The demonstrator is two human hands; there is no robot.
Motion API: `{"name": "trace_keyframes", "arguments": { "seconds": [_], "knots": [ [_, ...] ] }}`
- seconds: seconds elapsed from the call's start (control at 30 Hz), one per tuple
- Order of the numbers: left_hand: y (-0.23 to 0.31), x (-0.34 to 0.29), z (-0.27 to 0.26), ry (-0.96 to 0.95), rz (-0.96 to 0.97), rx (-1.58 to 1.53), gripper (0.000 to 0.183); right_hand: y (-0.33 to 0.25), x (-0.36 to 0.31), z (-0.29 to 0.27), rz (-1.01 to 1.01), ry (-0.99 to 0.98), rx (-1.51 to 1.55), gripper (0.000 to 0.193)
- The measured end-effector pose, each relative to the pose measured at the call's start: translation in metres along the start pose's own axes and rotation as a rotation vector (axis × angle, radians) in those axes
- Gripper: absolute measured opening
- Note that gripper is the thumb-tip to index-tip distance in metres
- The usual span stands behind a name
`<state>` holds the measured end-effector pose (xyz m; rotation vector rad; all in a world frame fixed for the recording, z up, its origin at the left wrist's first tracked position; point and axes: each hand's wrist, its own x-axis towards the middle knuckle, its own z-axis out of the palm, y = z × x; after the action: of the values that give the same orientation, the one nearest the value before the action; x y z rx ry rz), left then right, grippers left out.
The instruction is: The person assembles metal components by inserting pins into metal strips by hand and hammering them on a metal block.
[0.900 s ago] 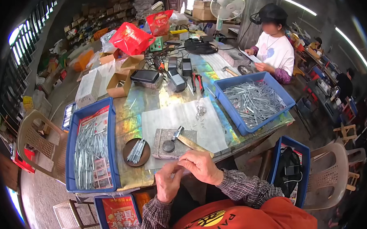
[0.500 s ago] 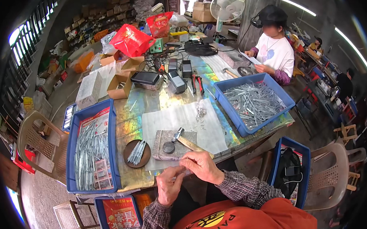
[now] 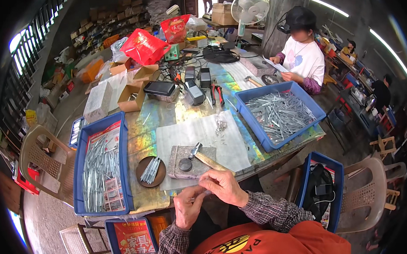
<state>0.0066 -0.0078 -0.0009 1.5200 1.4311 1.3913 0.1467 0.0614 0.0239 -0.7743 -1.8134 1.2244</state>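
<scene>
My left hand (image 3: 189, 206) and my right hand (image 3: 225, 188) meet just off the table's near edge, fingers pinched together. Whatever lies between the fingertips is too small to make out. Just beyond them, a hammer (image 3: 208, 160) with a wooden handle rests across a stone block (image 3: 179, 154), its handle end close to my right hand. A dark round disc (image 3: 185, 164) sits on the block beside the hammer head. Left of the block, a brown round dish (image 3: 142, 178) holds a bundle of slim metal strips (image 3: 150, 170). Small metal bits (image 3: 220, 126) are scattered on a white sheet (image 3: 235, 146).
Blue trays of metal strips flank the work spot: a left tray (image 3: 128, 178) and a right tray (image 3: 296, 138). Farther back are red-handled pliers (image 3: 217, 94), open cardboard boxes (image 3: 132, 97) and red bags (image 3: 144, 46). Across the table's right side, a person (image 3: 304, 54) holds a paper-like sheet.
My hands keep the same pinched pose with barely any movement. The whole view has shifted slightly, and a standing person shows more in the far doorway.
</scene>
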Motion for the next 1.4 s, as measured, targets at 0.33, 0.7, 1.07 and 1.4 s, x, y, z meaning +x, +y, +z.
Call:
{"name": "trace_keyframes", "arguments": {
  "seconds": [0.33,0.7,1.07,1.4],
  "knots": [
    [-0.001,0.0,0.002,-0.014,-0.029,-0.048,0.011,0.007,-0.002,-0.001,-0.04,-0.019,-0.017,0.012],
    [-0.006,-0.009,0.004,-0.043,-0.131,-0.227,0.011,0.006,-0.01,0.003,-0.003,-0.021,-0.029,0.01],
    [-0.018,0.036,-0.068,0.336,0.125,0.52,0.01,0.007,-0.014,0.0,0.059,-0.036,-0.041,0.009],
    [-0.083,0.045,-0.085,0.362,0.159,0.986,0.007,0.002,-0.014,-0.024,0.106,0.067,-0.072,0.006]
  ]
}}
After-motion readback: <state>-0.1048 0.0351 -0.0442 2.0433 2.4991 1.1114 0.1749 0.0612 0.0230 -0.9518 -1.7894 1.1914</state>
